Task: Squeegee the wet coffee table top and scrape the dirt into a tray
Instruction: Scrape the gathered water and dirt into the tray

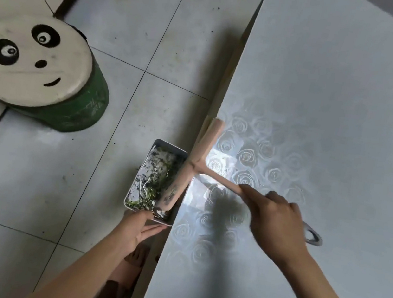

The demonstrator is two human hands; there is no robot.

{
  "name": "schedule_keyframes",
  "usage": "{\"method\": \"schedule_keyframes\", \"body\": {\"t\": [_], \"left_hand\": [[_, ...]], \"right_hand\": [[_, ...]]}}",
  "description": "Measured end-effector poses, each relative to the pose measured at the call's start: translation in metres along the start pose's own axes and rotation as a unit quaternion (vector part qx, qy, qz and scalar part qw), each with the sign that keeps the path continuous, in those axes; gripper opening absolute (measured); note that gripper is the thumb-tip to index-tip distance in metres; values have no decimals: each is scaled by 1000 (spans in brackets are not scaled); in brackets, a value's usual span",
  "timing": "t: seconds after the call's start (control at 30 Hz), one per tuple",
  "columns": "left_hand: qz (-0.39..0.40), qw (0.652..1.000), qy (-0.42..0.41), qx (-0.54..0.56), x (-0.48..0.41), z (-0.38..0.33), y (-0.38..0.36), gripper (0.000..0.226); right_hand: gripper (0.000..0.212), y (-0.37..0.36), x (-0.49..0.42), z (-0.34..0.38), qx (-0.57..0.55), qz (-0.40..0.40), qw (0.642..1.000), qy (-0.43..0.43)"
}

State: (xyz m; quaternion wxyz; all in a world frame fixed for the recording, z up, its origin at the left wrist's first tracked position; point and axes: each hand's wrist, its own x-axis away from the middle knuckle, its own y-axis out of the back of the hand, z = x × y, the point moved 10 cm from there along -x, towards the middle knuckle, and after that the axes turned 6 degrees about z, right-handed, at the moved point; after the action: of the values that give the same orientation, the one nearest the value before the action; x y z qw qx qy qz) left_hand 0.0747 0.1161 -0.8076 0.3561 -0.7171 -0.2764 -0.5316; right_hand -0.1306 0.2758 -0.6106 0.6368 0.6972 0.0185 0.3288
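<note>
Our right hand grips the pink squeegee, blade over the left edge of the table, our left hand pinches the near end of the dirty tray.

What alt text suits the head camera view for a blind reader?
The right hand holds a pink squeegee at the coffee table edge, its blade over a debris-filled tray held by the left hand. A panda-faced stool stands nearby.
</note>
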Motion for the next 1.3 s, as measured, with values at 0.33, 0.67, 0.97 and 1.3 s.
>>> {"method": "schedule_keyframes", "body": {"t": [0.33, 0.67, 0.97, 1.3], "left_hand": [[-3, 1000, 13, -8, -7, -11, -4, 28], [18, 999, 13, -25, -8, -28, -18, 33], [17, 999, 10, -26, -8, -28, -17, 36], [30, 998, -6, -46, -1, -28, -19, 27]], "right_hand": [[35, -22, 34, -78, 35, 105, 991, -71], [34, 7, 4, -64, -31, 7, 999, -24], [35, -41, 13, -70, -58, 70, 992, -82], [34, -51, 65, -128, -201, 61, 967, -144]]}}
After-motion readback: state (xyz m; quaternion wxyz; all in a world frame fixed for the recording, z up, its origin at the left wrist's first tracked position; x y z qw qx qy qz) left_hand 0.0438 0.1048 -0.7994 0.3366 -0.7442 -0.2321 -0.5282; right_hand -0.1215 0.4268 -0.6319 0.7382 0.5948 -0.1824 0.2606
